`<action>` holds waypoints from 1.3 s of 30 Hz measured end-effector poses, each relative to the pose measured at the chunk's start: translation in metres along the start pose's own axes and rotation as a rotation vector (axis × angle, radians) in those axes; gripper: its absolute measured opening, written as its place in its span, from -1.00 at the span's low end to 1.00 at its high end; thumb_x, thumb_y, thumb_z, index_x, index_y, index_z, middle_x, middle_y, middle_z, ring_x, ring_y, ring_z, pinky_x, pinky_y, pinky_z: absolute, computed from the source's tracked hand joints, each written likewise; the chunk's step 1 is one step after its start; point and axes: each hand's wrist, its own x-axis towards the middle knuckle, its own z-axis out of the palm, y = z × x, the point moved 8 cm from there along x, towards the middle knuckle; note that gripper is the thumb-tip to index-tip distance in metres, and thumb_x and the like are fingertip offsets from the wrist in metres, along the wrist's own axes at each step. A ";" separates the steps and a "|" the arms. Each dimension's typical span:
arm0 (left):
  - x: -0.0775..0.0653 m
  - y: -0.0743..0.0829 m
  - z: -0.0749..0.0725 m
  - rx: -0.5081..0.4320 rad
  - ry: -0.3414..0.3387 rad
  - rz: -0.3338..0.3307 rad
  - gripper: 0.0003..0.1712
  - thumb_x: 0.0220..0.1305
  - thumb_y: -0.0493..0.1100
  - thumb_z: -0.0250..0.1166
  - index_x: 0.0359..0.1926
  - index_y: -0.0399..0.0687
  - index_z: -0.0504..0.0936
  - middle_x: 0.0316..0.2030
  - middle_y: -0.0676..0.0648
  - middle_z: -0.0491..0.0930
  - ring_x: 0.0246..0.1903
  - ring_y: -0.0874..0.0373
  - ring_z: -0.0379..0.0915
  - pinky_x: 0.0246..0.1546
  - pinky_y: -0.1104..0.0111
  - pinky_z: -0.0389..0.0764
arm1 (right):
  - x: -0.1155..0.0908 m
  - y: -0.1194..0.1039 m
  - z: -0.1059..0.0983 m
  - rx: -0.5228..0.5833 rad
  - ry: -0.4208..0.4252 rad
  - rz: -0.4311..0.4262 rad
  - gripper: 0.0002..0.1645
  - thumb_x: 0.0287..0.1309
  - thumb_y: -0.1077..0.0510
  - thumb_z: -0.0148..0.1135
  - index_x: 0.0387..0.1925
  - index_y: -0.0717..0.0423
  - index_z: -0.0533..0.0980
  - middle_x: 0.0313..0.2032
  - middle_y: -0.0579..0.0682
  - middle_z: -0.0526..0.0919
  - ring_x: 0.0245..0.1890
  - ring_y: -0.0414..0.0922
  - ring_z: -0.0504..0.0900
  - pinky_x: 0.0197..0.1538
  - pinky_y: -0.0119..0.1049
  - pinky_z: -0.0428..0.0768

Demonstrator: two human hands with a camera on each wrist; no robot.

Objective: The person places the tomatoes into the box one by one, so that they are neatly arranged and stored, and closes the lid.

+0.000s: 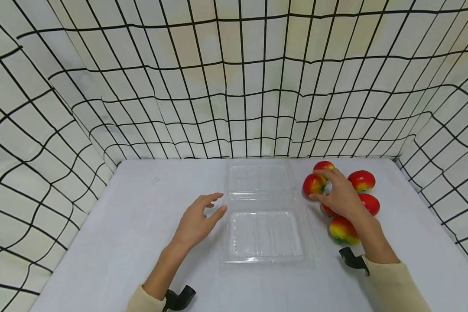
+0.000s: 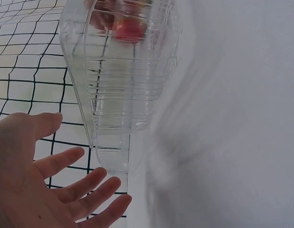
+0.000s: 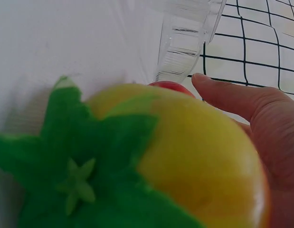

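Note:
A clear plastic clamshell box (image 1: pixel 263 234) stands unfolded on the white table, its lid (image 1: pixel 259 178) lying toward the back. Just left of it hovers my left hand (image 1: pixel 195 221), fingers apart and holding nothing; the left wrist view shows the spread fingers beside the box (image 2: pixel 120 95). On the right, my right hand (image 1: pixel 341 195) has thumb and fingers around a red-yellow tomato (image 1: pixel 313 185), gripping it from both sides. In the right wrist view a yellow tomato with a green star-shaped top (image 3: pixel 199 152) hides most of that hand (image 3: pixel 275 128).
More tomatoes lie around the right hand: one behind (image 1: pixel 323 165), two to the right (image 1: pixel 361 180) (image 1: pixel 369 203), one in front (image 1: pixel 344 229) and one partly under the palm. Black netting (image 1: pixel 239 63) over white walls encloses the table's back and sides.

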 end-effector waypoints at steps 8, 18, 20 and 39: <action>-0.003 -0.002 0.004 -0.094 -0.035 0.028 -0.46 0.44 0.07 0.32 0.38 0.14 0.56 0.21 -0.09 0.64 0.19 -0.02 0.61 0.10 0.06 0.70 | 0.004 0.006 0.005 -0.033 -0.016 0.002 0.02 0.08 -0.05 0.59 0.52 -0.03 0.30 0.52 0.40 0.20 0.43 0.45 0.30 0.24 0.44 0.53; -0.008 -0.007 0.008 -0.147 -0.069 0.009 -0.45 0.42 0.04 0.35 0.39 0.15 0.55 0.18 -0.11 0.65 0.18 -0.01 0.62 0.13 0.05 0.69 | 0.005 0.006 0.008 -0.080 0.010 -0.006 0.04 0.04 -0.01 0.62 0.49 0.00 0.29 0.37 0.37 0.37 0.28 0.39 0.45 0.15 0.39 0.63; -0.008 -0.008 0.008 -0.160 -0.077 0.010 -0.44 0.42 0.03 0.36 0.39 0.14 0.54 0.17 -0.12 0.65 0.16 0.00 0.63 0.14 0.04 0.69 | 0.005 0.008 0.008 -0.079 0.018 0.002 0.04 0.04 0.02 0.62 0.49 0.01 0.29 0.33 0.35 0.41 0.26 0.37 0.47 0.13 0.37 0.65; -0.012 -0.016 0.010 -0.252 -0.134 -0.017 -0.37 0.34 0.00 0.44 0.40 0.17 0.53 0.06 -0.09 0.66 0.03 0.07 0.68 -0.09 0.32 0.65 | 0.001 0.008 0.002 0.020 0.049 0.035 0.03 0.12 -0.02 0.56 0.49 0.11 0.22 0.35 0.31 0.41 0.32 0.30 0.42 0.24 0.37 0.58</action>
